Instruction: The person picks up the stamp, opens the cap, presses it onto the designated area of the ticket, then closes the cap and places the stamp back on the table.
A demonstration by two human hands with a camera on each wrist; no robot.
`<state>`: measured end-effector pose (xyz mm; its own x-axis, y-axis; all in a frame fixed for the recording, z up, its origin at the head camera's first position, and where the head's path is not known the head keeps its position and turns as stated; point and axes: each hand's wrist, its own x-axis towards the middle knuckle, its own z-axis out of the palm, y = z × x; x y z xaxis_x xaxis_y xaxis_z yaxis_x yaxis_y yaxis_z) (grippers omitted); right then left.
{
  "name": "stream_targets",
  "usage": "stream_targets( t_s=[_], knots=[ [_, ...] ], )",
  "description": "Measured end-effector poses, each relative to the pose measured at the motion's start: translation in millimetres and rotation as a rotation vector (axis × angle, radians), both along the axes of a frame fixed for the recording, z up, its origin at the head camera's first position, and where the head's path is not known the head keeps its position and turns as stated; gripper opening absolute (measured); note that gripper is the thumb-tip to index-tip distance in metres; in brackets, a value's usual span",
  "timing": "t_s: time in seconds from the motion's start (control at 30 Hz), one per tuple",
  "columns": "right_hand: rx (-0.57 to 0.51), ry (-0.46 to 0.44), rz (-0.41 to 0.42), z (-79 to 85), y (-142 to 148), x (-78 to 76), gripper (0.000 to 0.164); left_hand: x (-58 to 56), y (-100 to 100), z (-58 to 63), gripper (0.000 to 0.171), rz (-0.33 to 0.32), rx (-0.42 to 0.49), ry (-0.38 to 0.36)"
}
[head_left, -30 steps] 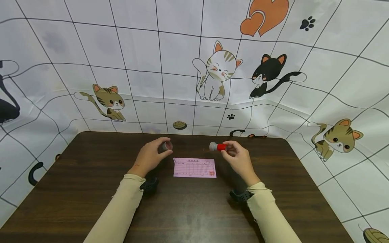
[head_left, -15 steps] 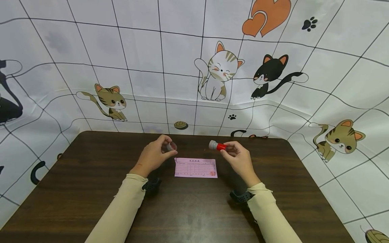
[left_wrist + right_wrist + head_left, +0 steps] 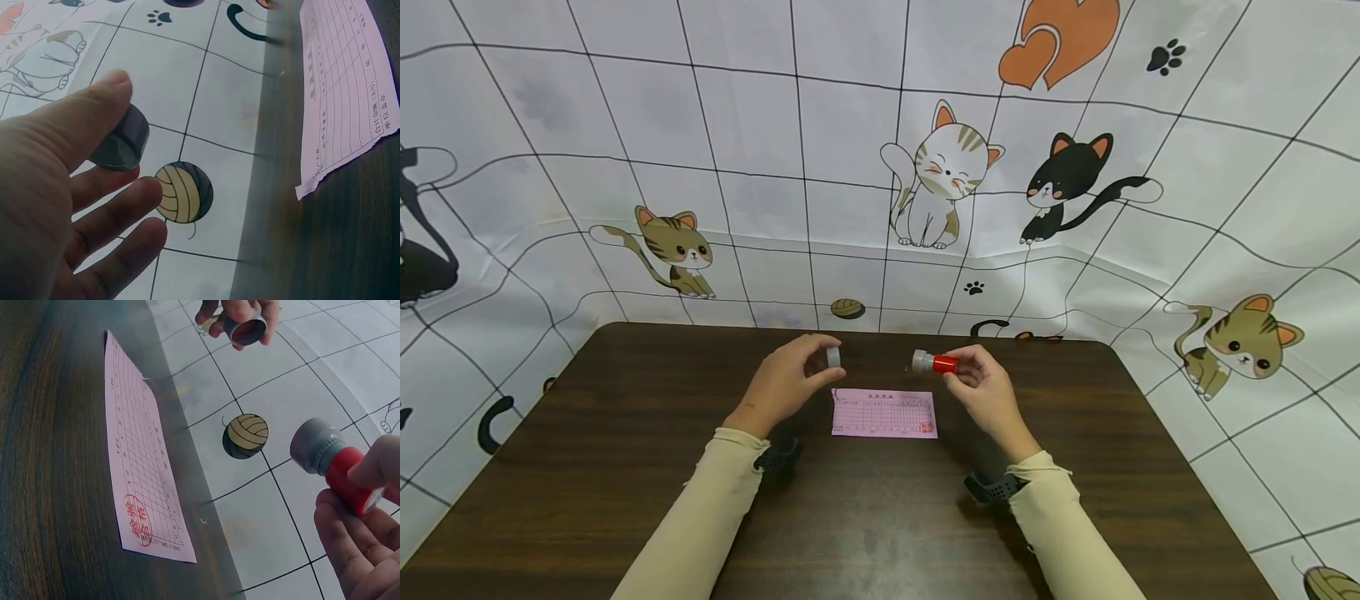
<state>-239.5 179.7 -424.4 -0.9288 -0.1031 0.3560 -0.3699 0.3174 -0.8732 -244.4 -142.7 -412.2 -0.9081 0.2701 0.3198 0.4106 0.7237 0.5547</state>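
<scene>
My left hand pinches a small grey cap between thumb and fingers, above the table's far half. In the right wrist view the hollow opening of the cap shows. My right hand grips a stamp by its red body. The stamp's grey end points left, towards the cap, with a gap between them. Below and between the hands, a pink form slip lies on the table. A round red stamp mark shows on its printed grid, near one corner.
The dark wooden table reaches back to a white sheet printed with lines and cartoon cats. Its far edge runs close behind both hands. Each wrist wears a dark strap.
My left hand has shifted slightly right, and the cap has turned so its side shows rather than its opening. The right hand keeps the stamp in nearly the same place.
</scene>
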Motion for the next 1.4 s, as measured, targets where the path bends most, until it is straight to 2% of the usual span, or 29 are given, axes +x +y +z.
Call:
stream_targets(
  t_s=[0.37, 0.6, 0.83, 1.4],
  knots=[
    [-0.053, 0.041, 0.075, -0.1, -1, 3.3, 0.030, 4.0, 5, 1.6, 0.056, -0.004, -0.016, 0.030],
    [-0.032, 0.051, 0.092, 4.1, -6, 6.6, 0.029, 6.4, 11, 5.2, 0.052, -0.011, 0.005, -0.021],
    [0.021, 0.048, 0.108, 4.6, -11, 9.0, 0.029, 9.9, 18, 8.6, 0.047, -0.061, 0.031, -0.055],
    [0.012, 0.091, 0.244, 17.7, -24, 23.3, 0.028, 19.3, 32, 13.4, 0.045, -0.131, 0.068, 0.017]
  ],
)
